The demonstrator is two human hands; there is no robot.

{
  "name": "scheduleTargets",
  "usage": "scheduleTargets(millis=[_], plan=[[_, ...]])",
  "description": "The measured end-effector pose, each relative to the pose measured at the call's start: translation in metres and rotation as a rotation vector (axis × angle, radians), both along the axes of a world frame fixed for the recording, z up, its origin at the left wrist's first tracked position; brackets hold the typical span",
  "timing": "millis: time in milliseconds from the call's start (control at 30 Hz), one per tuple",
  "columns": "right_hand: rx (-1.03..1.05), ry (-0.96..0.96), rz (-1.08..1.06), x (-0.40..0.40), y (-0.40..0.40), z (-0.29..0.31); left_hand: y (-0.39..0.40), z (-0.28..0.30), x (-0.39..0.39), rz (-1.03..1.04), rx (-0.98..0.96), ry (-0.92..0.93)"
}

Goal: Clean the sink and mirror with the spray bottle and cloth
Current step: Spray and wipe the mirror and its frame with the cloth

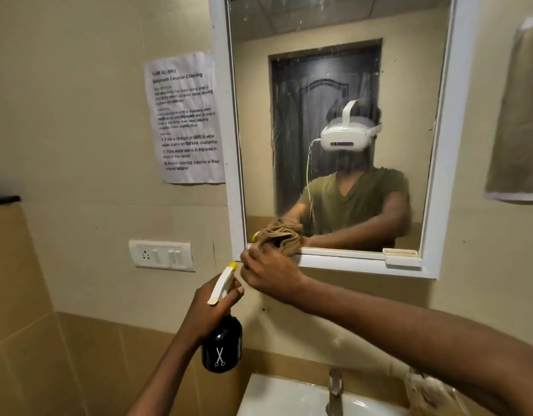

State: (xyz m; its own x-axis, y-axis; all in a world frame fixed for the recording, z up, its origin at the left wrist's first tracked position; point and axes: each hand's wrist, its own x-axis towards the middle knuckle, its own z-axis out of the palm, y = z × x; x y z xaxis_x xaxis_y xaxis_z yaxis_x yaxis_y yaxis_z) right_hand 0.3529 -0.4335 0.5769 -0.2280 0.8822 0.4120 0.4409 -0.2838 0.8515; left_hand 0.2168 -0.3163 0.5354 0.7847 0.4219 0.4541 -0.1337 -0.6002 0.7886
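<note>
Wiping along the bottom edge of the mirror (334, 85), I am pressing the bunched brown cloth (284, 240) against the glass at its lower left corner, just above the white frame. My right hand (269, 273) is grasping the cloth, fingers curled around the wad. My left hand (212, 307) is gripping the neck of the black spray bottle (221, 345), holding it upright below and left of the cloth, nozzle facing the wall. The sink (289, 397) and its tap (334, 388) are lying below, near the bottom of the view. Specks and streaks are showing across the upper glass, so in my judgement the mirror is only partly done. To do this step well, I am judging that overlapping strokes with steady pressure, working out of the corner along the frame ledge, are needed, keeping the bottle clear of the wiping arm.
</note>
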Motion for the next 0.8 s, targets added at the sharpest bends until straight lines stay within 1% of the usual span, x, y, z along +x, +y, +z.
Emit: scheduleTargets(millis=[67, 167, 267, 333, 400, 500, 633, 733, 800], plan=[[-0.019, 0.011, -0.032, -0.004, 0.005, 0.0, 0.007, -0.002, 0.001, 0.006, -0.007, 0.005], [0.036, -0.008, -0.011, 0.003, -0.02, -0.004, 0.014, -0.003, 0.007, -0.017, 0.003, 0.042], [0.132, -0.036, 0.017, 0.012, -0.05, -0.009, 0.021, 0.003, 0.015, -0.051, 0.015, -0.009], [0.149, -0.047, -0.013, 0.011, -0.052, -0.013, 0.029, 0.008, 0.017, -0.073, 0.002, -0.026], [0.199, -0.012, -0.034, 0.007, -0.038, -0.017, 0.039, 0.012, 0.019, -0.094, -0.002, -0.03], [0.277, 0.054, -0.043, -0.004, 0.005, -0.023, 0.061, 0.013, 0.019, -0.157, 0.017, -0.053], [0.406, 0.185, -0.066, -0.026, 0.06, -0.019, 0.084, 0.021, 0.016, -0.214, -0.023, -0.085], [0.456, 0.232, -0.125, -0.033, 0.065, -0.025, 0.093, 0.028, 0.015, -0.232, -0.017, -0.085], [0.423, 0.217, -0.167, -0.035, 0.055, -0.033, 0.093, 0.029, 0.015, -0.253, 0.018, -0.034]])
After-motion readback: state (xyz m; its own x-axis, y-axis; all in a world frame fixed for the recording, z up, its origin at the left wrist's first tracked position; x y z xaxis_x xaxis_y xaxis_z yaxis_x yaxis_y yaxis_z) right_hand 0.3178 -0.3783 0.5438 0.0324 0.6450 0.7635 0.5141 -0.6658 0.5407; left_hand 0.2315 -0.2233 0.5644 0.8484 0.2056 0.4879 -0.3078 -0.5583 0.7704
